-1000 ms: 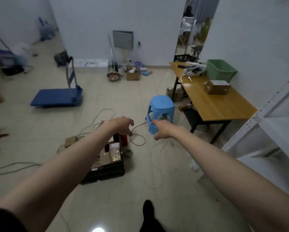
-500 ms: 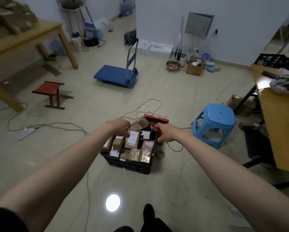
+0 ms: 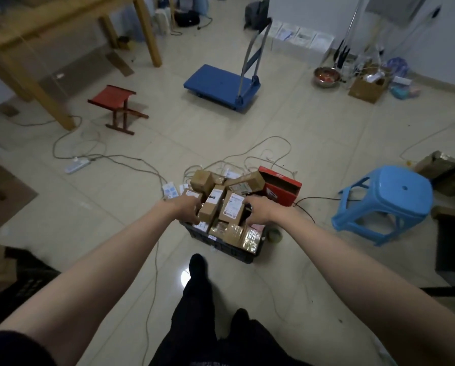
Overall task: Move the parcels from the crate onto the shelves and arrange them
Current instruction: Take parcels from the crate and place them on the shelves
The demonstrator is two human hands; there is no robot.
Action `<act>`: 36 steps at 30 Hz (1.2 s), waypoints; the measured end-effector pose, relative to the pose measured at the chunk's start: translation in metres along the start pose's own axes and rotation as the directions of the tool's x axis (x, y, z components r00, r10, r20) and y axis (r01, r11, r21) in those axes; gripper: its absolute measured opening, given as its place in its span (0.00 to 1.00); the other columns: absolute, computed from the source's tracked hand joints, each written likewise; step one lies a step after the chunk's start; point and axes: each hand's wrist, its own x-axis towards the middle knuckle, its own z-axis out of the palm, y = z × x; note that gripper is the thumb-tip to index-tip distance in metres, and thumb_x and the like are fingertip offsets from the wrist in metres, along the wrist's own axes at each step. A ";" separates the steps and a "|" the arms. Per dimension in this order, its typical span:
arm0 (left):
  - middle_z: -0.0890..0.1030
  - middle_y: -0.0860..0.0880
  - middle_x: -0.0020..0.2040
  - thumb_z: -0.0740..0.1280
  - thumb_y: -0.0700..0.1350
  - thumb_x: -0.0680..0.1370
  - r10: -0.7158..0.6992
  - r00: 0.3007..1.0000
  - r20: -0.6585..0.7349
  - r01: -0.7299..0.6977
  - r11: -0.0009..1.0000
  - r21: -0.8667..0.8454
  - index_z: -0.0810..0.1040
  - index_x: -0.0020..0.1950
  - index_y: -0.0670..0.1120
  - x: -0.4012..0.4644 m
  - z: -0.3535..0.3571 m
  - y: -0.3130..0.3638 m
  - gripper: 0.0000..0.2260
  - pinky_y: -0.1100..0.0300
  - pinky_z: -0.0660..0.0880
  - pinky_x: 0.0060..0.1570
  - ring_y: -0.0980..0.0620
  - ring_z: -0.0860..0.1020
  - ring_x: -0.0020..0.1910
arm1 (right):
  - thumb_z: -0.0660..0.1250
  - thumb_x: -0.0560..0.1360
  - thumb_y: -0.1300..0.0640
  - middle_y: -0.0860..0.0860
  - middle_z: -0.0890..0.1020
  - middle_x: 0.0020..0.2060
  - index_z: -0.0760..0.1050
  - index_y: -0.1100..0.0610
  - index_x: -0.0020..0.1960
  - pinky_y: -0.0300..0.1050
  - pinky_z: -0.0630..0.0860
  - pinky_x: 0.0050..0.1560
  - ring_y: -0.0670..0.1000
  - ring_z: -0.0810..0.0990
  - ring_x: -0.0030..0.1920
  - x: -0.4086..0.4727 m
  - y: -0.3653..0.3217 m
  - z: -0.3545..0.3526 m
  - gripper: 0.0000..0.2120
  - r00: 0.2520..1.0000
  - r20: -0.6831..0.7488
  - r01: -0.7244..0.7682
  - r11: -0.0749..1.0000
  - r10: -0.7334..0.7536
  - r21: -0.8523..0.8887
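A black crate (image 3: 222,245) stands on the floor in front of my feet, packed with several brown cardboard parcels (image 3: 209,211), some with white labels (image 3: 233,206). My left hand (image 3: 188,207) reaches down at the crate's left side, its fingers bent over the parcels there. My right hand (image 3: 258,212) is over the crate's right half, fingers curled down into a dark gap beside a labelled parcel. The fingertips of both hands are hidden, so I cannot tell whether either hand holds anything. No shelves are in view.
An open red box (image 3: 281,187) lies just behind the crate. A blue plastic stool (image 3: 387,199) stands to the right, a blue platform trolley (image 3: 222,85) further back, a red folding stool (image 3: 115,101) and a wooden table (image 3: 49,19) at the left. Cables and a power strip (image 3: 77,165) trail across the floor.
My view has swung left and down from the shelf and desk side to the crate. Both hands have dropped from the air onto the parcels in the crate.
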 end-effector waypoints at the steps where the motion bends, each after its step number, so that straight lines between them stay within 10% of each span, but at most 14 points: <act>1: 0.77 0.47 0.64 0.70 0.49 0.76 -0.004 1.000 0.011 0.004 1.000 -0.010 0.71 0.70 0.47 0.008 -0.001 -0.005 0.23 0.56 0.72 0.58 0.48 0.74 0.63 | 0.72 0.74 0.50 0.54 0.72 0.71 0.62 0.51 0.77 0.55 0.74 0.65 0.57 0.73 0.67 0.011 -0.002 0.000 0.35 1.000 0.011 -0.002 1.000 0.002 -0.010; 23: 0.78 0.43 0.62 0.70 0.40 0.75 0.072 0.968 0.239 0.026 0.924 -0.380 0.73 0.67 0.42 0.266 0.023 -0.131 0.21 0.57 0.71 0.54 0.44 0.75 0.60 | 0.63 0.79 0.62 0.57 0.79 0.56 0.76 0.62 0.62 0.43 0.71 0.54 0.53 0.75 0.54 0.276 -0.027 0.057 0.12 0.924 0.225 -0.379 0.821 0.310 0.427; 32: 0.76 0.43 0.64 0.72 0.39 0.73 0.044 0.959 0.280 0.120 0.830 -0.544 0.67 0.72 0.43 0.371 0.121 -0.138 0.29 0.59 0.72 0.52 0.46 0.76 0.56 | 0.67 0.78 0.65 0.45 0.73 0.41 0.69 0.55 0.62 0.44 0.74 0.53 0.48 0.75 0.48 0.383 0.010 0.128 0.16 0.885 0.354 -0.464 0.606 0.301 0.646; 36: 0.78 0.44 0.58 0.71 0.35 0.72 0.011 0.968 0.250 0.156 0.754 -0.638 0.70 0.67 0.42 0.402 0.151 -0.141 0.24 0.56 0.73 0.53 0.45 0.77 0.56 | 0.73 0.74 0.56 0.50 0.81 0.52 0.69 0.56 0.70 0.51 0.79 0.56 0.52 0.80 0.54 0.422 0.023 0.181 0.27 0.883 0.382 -0.469 0.554 0.274 0.688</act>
